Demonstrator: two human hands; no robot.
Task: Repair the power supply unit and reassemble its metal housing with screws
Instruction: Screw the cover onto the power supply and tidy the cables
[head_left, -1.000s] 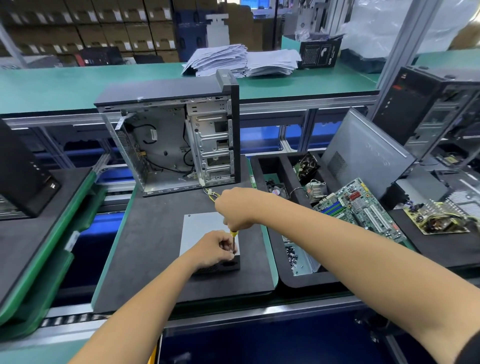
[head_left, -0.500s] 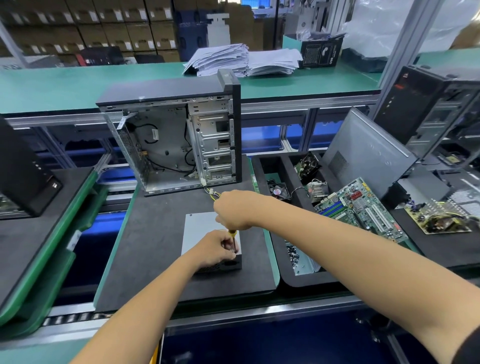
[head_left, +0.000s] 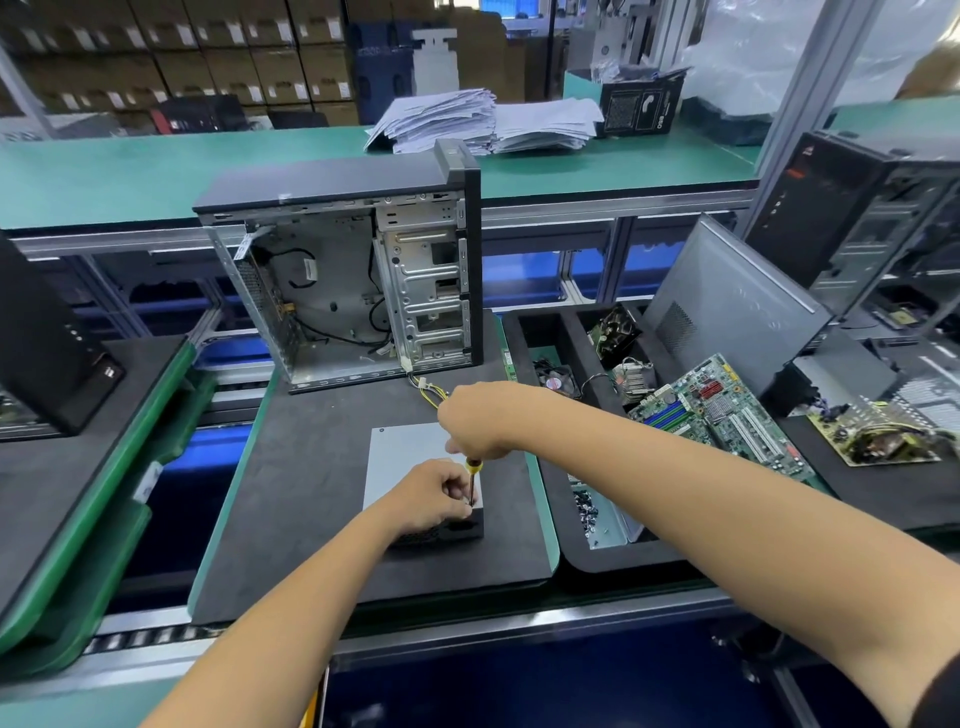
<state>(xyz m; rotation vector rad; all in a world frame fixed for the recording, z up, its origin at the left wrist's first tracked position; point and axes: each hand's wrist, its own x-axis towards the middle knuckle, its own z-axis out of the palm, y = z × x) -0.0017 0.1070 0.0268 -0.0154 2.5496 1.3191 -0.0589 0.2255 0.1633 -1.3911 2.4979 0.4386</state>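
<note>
A grey metal power supply unit (head_left: 402, 457) lies flat on a dark foam mat (head_left: 306, 499). My right hand (head_left: 475, 421) grips the yellow handle of a screwdriver (head_left: 471, 480) held upright, its tip at the unit's near right corner. My left hand (head_left: 434, 493) rests on that same corner with fingers curled beside the screwdriver shaft; whether it pinches a screw is hidden. Yellow and black wires (head_left: 431, 395) run from the unit toward the open case behind it.
An open tower case (head_left: 353, 270) stands behind the mat. A black tray (head_left: 571, 551) on the right holds loose screws (head_left: 587, 512), fans and a heatsink. A motherboard (head_left: 722, 415) and a side panel (head_left: 727, 306) lean there. Other cases stand far left and right.
Both hands stay at the unit's near right corner. The screwdriver handle has shifted slightly in my right hand; the view has drifted a little.
</note>
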